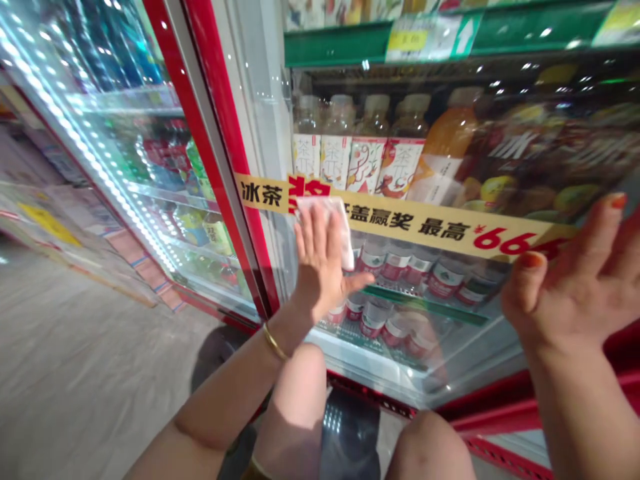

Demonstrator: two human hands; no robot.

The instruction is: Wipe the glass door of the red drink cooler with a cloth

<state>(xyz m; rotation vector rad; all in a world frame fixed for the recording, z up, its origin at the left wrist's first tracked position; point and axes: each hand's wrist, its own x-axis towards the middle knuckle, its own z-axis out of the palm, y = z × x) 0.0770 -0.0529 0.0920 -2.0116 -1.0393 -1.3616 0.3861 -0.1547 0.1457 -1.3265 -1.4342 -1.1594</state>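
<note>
the bare, orange-nailed right grip (575, 293) is cut off at the right edge and hides the end of the long yellow printed strip (410, 212). the thin white cloth (346, 237), partly hidden under the bare left grip (321, 263), covers some strip characters. dark-labelled bottles (520, 153) blur behind glare; the white-and-yellow price tag's (405, 40) small print is unreadable.

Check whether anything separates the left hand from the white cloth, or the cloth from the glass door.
Nothing visible separates left hand and white cloth; behind the cloth's upper part runs the yellow strip on the glass door.
</note>
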